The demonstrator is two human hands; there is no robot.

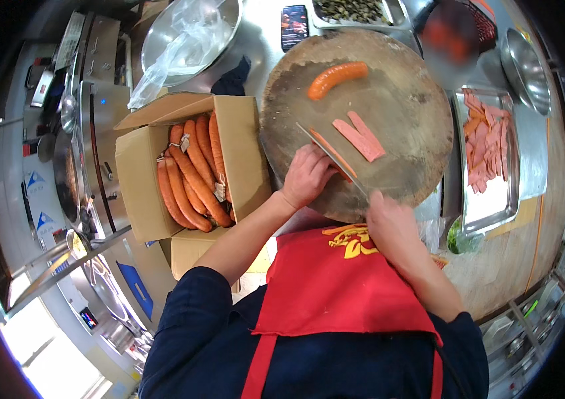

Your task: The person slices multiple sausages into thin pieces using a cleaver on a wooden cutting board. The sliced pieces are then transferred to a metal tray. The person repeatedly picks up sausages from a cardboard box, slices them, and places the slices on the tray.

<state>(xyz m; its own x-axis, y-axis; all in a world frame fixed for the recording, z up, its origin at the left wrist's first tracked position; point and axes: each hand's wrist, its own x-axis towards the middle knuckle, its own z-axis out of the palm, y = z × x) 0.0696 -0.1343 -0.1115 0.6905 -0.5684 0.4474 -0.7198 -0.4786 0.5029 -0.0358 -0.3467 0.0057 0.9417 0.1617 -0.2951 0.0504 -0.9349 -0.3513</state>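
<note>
My right hand grips the handle end of a knife, whose blade slants up and left across the round wooden chopping block. Pressed against a piece of sausage beside the blade is my left hand, its fingers bent over the piece and partly hidden by the knife. Two pink cut slices lie flat just beyond the blade. A whole, curved orange-red sausage rests farther back on the block.
On the left stands an open cardboard box of long sausages. A steel tray at right holds cut sausage slices. Behind are a metal bowl with a plastic bag, a phone and a tray of dark pieces.
</note>
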